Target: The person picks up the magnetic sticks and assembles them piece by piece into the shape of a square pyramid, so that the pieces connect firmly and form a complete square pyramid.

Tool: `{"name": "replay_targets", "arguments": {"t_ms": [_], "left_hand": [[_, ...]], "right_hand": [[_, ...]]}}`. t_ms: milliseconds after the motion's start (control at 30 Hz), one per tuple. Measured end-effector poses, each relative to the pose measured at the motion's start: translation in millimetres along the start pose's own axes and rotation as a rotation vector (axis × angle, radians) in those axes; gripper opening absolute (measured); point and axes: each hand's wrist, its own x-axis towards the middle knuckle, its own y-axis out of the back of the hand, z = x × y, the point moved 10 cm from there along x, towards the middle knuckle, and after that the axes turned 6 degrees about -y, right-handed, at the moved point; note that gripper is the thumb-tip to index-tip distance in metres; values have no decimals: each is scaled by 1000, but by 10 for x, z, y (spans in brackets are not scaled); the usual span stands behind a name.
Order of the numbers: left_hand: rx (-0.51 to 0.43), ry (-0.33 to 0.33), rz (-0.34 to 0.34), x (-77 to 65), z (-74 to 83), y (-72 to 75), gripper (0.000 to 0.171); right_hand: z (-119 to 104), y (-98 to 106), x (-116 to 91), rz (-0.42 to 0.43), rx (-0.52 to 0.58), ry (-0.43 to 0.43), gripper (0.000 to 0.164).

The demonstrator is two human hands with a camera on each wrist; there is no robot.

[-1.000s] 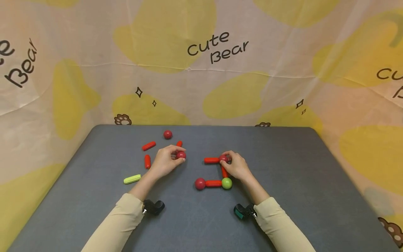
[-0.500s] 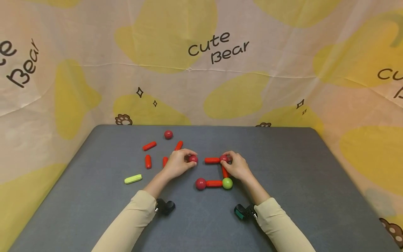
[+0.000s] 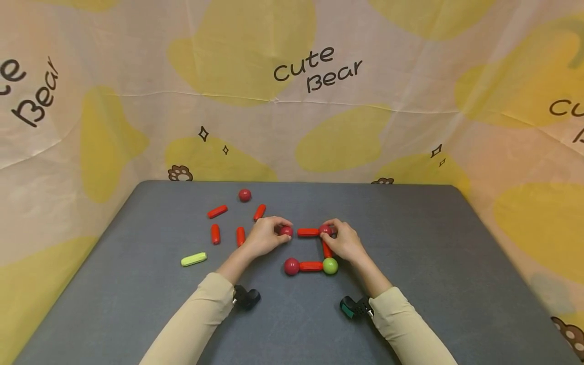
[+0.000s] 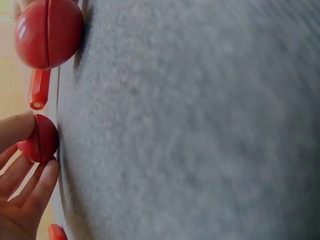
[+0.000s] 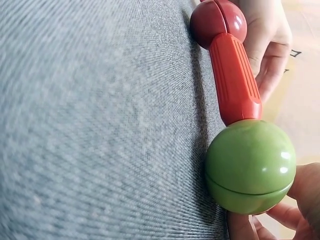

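Observation:
My left hand pinches a red ball between thumb and fingers. In the left wrist view, the held ball is right by the free end of a red rod. That rod joins a red corner ball, which my right hand grips. From the corner ball a second red rod runs down to a green ball. A third red rod links the green ball to another red ball, so the joined pieces form a three-sided shape.
Loose on the grey table to the left lie several red rods, a yellow-green rod and a red ball near the back. A patterned cloth hangs behind the table.
My left hand has moved right with the red ball, up to the free end of the upper red rod. The right hand and the joined pieces stay where they were.

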Motion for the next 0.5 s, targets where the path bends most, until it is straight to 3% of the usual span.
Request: {"name": "replay_targets", "arguments": {"t_ms": [500], "left_hand": [[1,-37,-25,38,90,-85,27]], "right_hand": [[-7,3,-9,7,6,-1,32]]}}
